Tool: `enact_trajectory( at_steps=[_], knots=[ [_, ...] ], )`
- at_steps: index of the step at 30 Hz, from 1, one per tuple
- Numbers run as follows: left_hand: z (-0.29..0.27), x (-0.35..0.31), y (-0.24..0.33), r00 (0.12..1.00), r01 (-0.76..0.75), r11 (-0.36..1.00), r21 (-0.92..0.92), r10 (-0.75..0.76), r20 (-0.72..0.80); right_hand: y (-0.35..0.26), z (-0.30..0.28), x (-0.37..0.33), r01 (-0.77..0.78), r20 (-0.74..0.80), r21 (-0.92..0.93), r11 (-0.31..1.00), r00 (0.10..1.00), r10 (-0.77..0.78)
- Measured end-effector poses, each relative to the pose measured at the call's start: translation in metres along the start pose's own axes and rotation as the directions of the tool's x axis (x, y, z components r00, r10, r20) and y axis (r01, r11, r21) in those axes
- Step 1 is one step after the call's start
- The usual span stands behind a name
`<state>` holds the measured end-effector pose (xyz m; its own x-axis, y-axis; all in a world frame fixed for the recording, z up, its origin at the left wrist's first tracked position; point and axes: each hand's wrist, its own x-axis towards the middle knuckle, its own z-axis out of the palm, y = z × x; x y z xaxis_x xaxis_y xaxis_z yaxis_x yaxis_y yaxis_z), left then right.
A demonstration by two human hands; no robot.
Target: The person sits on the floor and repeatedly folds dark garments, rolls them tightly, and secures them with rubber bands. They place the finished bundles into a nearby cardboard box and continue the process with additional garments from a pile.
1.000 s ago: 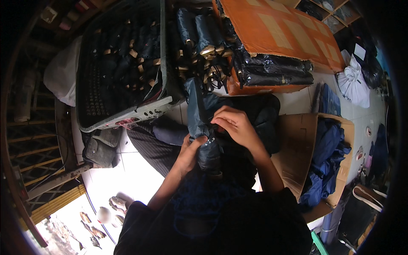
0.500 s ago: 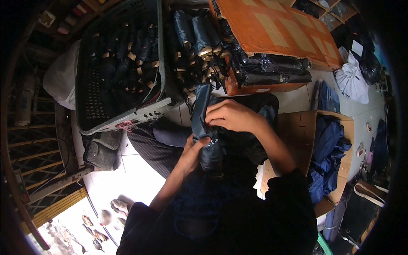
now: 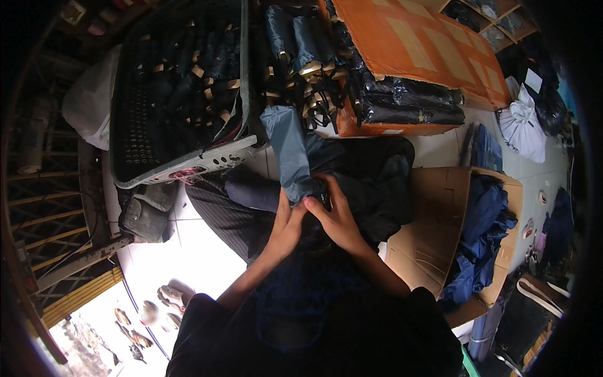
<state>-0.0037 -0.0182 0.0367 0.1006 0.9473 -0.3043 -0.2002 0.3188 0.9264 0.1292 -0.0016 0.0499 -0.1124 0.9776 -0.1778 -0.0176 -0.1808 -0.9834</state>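
Over my lap I hold a folding umbrella [image 3: 289, 147] with blue-grey cloth, its wide end pointing away toward the basket. My left hand [image 3: 289, 229] grips its near end from the left, with the thumb along the cloth. On the right side of that same end, my right hand [image 3: 336, 217] is closed round it, its thumb close to the left one. The umbrella's near tip is mostly hidden between my palms. Beyond its far end lie several folded umbrellas [image 3: 308, 44] with gold-coloured handle ends.
A dark perforated basket [image 3: 188, 169] full of similar umbrellas stands at the far left. Behind right is an orange carton [image 3: 427, 47] above black plastic-wrapped packs [image 3: 408, 103]. An open cardboard box [image 3: 427, 232] holds blue cloth [image 3: 480, 226] at my right. Footwear [image 3: 173, 298] lies front left.
My right hand has come down from the umbrella's upper part to its near end beside my left hand. The umbrella has tilted left, its cloth now showing broad and flat.
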Motion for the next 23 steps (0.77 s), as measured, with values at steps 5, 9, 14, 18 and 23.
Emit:
enact_trajectory(
  at_steps=[5,9,14,18,23],
  knots=[
    [-0.008,0.0,-0.01,0.994,0.006,0.98,0.199,0.016,-0.11,0.006,0.0,0.0,-0.022,-0.003,0.067,0.997,1.0,0.022],
    [-0.013,-0.001,0.001,0.996,-0.062,0.945,0.321,0.081,-0.046,0.014,-0.003,0.001,-0.055,0.006,0.117,0.992,0.998,0.055],
    [-0.009,-0.014,0.003,0.822,-0.408,0.67,0.62,0.565,-0.07,0.017,-0.005,0.001,-0.089,0.046,0.158,0.983,0.996,0.082],
    [-0.016,-0.008,0.001,0.784,-0.504,0.641,0.579,0.621,-0.005,0.017,-0.006,0.001,-0.092,0.083,0.139,0.986,0.993,0.081],
    [-0.025,0.0,-0.006,0.812,-0.513,0.684,0.519,0.583,0.033,0.009,-0.007,0.0,-0.073,0.183,0.11,0.991,0.982,0.052]
  ],
)
